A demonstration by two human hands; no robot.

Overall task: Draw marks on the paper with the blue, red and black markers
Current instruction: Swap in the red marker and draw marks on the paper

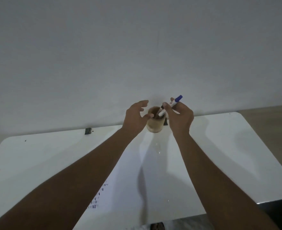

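A round wooden cup (154,125) stands at the far edge of the white table (236,146), by the wall. My right hand (181,117) is shut on a white marker with a blue cap (173,103), held tilted with its lower end just over the cup's mouth. A dark marker tip (162,106) pokes out of the cup beside it. My left hand (135,117) hovers at the cup's left side with fingers spread, the thumb touching the rim. A white paper (128,185) with rows of small dark marks (98,196) lies in front of me, partly under my forearms.
A small dark clip (88,131) sits at the table's far edge on the left, and another dark bit (165,122) shows behind the cup. The grey wall rises right behind the table. Wooden floor shows at the right.
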